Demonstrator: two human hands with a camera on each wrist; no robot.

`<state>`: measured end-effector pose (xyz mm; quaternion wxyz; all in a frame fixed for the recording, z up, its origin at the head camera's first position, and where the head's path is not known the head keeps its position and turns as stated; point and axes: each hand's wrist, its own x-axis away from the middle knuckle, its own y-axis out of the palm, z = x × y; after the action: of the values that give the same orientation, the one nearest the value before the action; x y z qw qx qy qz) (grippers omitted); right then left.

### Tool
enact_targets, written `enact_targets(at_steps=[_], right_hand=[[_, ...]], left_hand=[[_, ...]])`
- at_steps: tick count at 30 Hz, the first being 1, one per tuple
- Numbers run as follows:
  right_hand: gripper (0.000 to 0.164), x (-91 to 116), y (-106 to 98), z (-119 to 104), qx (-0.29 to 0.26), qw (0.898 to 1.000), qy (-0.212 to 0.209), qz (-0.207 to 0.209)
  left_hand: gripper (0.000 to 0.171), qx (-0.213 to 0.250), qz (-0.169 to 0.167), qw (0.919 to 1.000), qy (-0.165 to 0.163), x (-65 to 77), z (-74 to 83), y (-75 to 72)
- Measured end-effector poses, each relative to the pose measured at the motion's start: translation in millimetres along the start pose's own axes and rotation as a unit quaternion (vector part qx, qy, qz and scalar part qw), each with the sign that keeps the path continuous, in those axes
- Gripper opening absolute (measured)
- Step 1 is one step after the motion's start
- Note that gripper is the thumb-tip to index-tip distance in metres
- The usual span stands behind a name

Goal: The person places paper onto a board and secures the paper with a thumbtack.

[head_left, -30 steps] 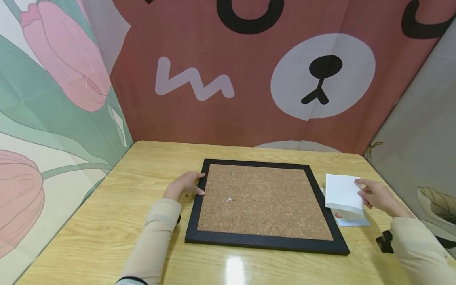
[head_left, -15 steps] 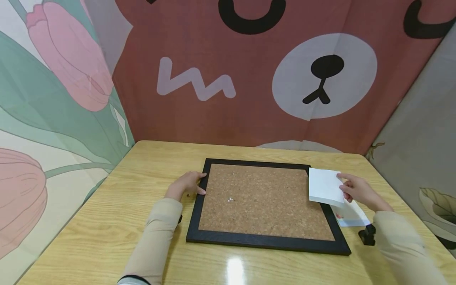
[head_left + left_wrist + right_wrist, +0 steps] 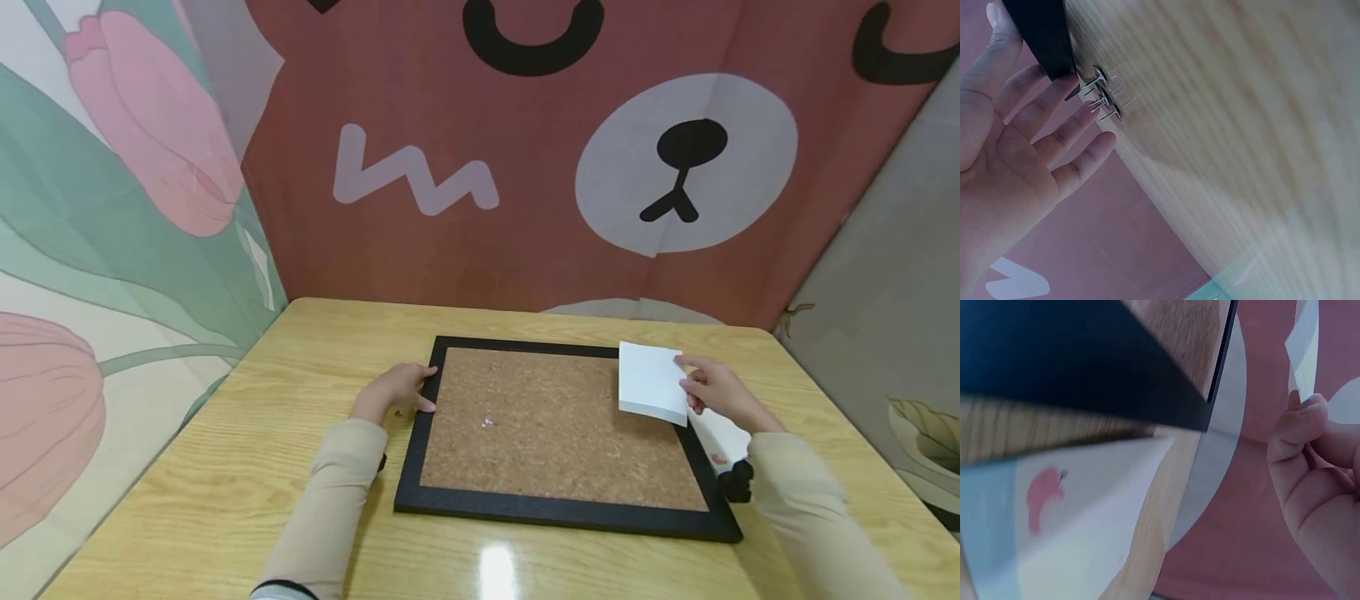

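White paper (image 3: 648, 383) is shifting leftward, right hand (image 3: 723, 394) pinching it, corkboard (image 3: 540, 429) left of those fingers. I'm watching the left hand (image 3: 395, 390), loosely spread, touching the frame (image 3: 570, 512).

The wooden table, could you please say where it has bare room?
Bare wood lies left of the left sleeve, and between it and the right sleeve, in front of the corkboard. Crowded: thumbtacks by the left hand; printed sheet near the right hand.

In front of the board (image 3: 562, 454), passage over the table (image 3: 420, 557) is possible. Behind, the backdrop (image 3: 420, 258) stops it; pins (image 3: 1106, 99) obstruct beside the left hand (image 3: 396, 389), paper (image 3: 649, 379) above the board's far-right corner.
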<state>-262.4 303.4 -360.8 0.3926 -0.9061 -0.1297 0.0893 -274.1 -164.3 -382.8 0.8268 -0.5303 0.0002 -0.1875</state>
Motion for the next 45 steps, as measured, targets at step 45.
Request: enact_targets(at_steps=[45], right_hand=[[0.041, -62, 53, -54, -0.048, 0.998, 0.013, -0.038]], left_hand=[[0.070, 0.009, 0.004, 0.9998, -0.016, -1.4, -1.3, 3.1]])
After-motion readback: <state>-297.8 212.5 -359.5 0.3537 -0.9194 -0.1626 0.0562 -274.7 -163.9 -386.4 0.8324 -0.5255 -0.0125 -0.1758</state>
